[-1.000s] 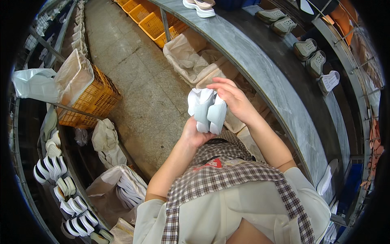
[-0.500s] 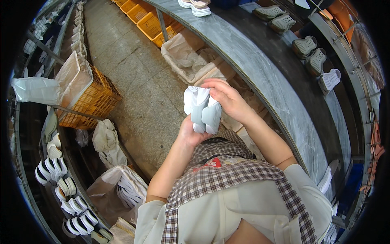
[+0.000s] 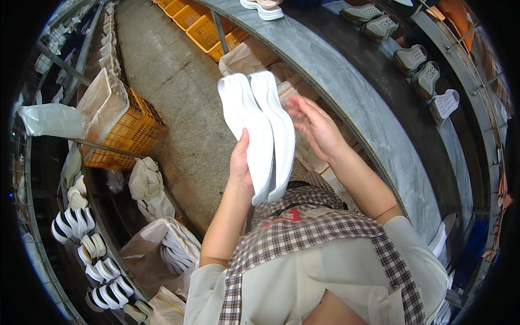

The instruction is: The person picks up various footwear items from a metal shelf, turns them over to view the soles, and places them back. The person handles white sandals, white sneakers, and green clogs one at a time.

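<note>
A pair of white shoe soles (image 3: pixel 253 124) is held lengthwise in front of my apron, their side edges facing up, side by side with a narrow gap at the near end. My left hand (image 3: pixel 241 163) grips the soles from the left, thumb on the side of the nearer one and the other fingers hidden behind. Just right of the pair, my right hand (image 3: pixel 319 130) is apart from it, fingers stretched and a little blurred, with nothing in it.
At right runs a curved table (image 3: pixel 346 81) with a dark belt (image 3: pixel 403 108) carrying grey and white clog-like shoes (image 3: pixel 426 78). Left stand a lined yellow crate (image 3: pixel 130 130), a rack with white soles (image 3: pixel 73 223), and a bag of soles (image 3: pixel 176 252). Yellow baskets (image 3: pixel 208 35) line the far floor.
The soles, earlier seen end-on between both hands, have been tipped up so their long sides show. My right hand has let go and moved right and slightly down.
</note>
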A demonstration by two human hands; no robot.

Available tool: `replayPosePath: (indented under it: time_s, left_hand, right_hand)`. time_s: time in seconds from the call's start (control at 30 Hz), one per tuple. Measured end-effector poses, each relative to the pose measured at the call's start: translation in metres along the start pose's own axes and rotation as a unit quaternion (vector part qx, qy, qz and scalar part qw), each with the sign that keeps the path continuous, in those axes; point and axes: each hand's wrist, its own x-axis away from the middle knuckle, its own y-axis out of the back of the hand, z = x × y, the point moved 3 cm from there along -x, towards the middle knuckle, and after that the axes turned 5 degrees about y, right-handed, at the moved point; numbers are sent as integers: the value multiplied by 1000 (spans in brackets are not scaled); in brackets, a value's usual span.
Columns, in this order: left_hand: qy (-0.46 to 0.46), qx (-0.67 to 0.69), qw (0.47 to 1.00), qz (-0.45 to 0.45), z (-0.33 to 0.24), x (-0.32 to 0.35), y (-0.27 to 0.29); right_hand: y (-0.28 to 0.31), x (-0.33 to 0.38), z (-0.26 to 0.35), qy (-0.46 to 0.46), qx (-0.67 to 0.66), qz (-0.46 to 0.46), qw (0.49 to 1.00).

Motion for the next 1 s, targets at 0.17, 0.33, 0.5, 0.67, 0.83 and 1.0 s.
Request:
replayPosePath:
  time_s: [0.17,0.33,0.5,0.67,0.83,1.0]
  left_hand:
    - [-71,-48,996,10,-22,-3,-14]
    - [-102,-78,991,38,-32,-5,-17]
    - [-140,-119,979,83,-40,-6,-21]
    - [-158,-188,965,95,-47,-5,-28]
    - [-187,-266,945,38,-54,-2,-28]
    - [-201,-323,925,7,-61,2,-22]
  right_hand:
    - [-13,6,3,-52,-92,138,985]
    - [-21,13,13,-47,-108,114,987]
    - [-23,14,16,-28,-114,142,983]
    - [-21,14,17,5,-32,193,981]
    - [-19,9,19,33,43,218,974]
    - [-14,4,13,38,86,225,970]
